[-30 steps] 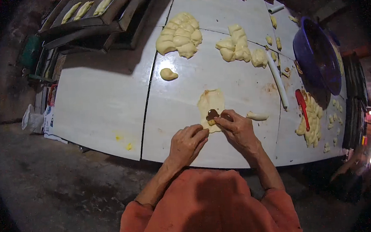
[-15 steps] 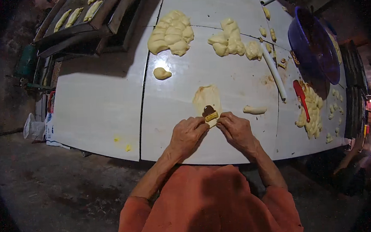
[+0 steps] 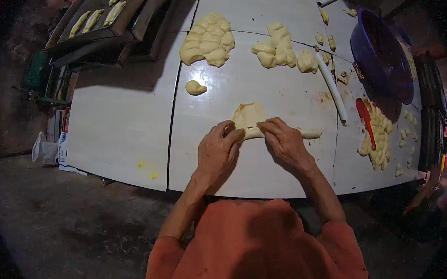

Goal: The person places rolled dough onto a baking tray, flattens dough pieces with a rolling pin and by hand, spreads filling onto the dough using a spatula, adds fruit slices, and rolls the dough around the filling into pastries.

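Observation:
A flat piece of dough lies on the white table in front of me, its near edge folded into a roll. My left hand pinches the roll's left end. Its right end is gripped by the fingers of my right hand. A small dark spot of filling shows at the fold; the rest of the filling is covered. Just right of my right hand rests a finished-looking dough roll. Farther up and to the left sits a single lump of dough.
Dough portions cluster at the far side, with a smaller group beside them. A white rod lies right of centre. A red spatula rests on pale pieces. A purple basin stands far right; trays are at upper left.
The dough's near edge has been folded over the brown filling and the yellowish piece, which were exposed before. Both hands have moved slightly away from me with the roll.

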A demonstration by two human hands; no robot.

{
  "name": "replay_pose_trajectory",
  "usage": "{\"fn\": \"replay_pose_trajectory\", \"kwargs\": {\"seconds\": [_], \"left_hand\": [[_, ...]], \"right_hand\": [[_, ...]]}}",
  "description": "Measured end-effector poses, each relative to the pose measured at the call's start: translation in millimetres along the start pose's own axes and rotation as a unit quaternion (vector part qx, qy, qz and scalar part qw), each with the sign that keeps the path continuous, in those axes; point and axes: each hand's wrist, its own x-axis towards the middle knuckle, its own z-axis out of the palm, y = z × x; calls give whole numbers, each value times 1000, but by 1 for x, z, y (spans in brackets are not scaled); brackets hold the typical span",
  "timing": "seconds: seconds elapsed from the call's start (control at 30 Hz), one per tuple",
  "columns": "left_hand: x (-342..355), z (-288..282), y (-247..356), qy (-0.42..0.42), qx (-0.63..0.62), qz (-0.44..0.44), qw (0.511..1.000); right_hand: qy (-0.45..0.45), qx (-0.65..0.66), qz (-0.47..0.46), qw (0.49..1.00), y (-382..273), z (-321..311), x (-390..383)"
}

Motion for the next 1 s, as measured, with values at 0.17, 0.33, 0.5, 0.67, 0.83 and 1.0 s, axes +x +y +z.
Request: {"fn": "replay_pose_trajectory", "kwargs": {"seconds": [0.17,0.33,0.5,0.67,0.83,1.0], "left_hand": [[2,0,7,-17,27,46,998],[12,-1,-1,-21,3,38,999],[14,4,-4,43,-17,8,999],[6,2,-12,22,-8,87,996],[12,5,-19,51,57,115,990],[14,3,-26,71,54,91,992]], "right_hand": [[-41,-62,-49,996,0,-1,1],[-74,-45,-18,996,-2,-5,9],[-29,-130,22,991,-15,2,20],[86,-55,-63,993,7,12,6],[50,-115,-100,987,15,10,8],[92,-53,-20,994,13,14,13]]}}
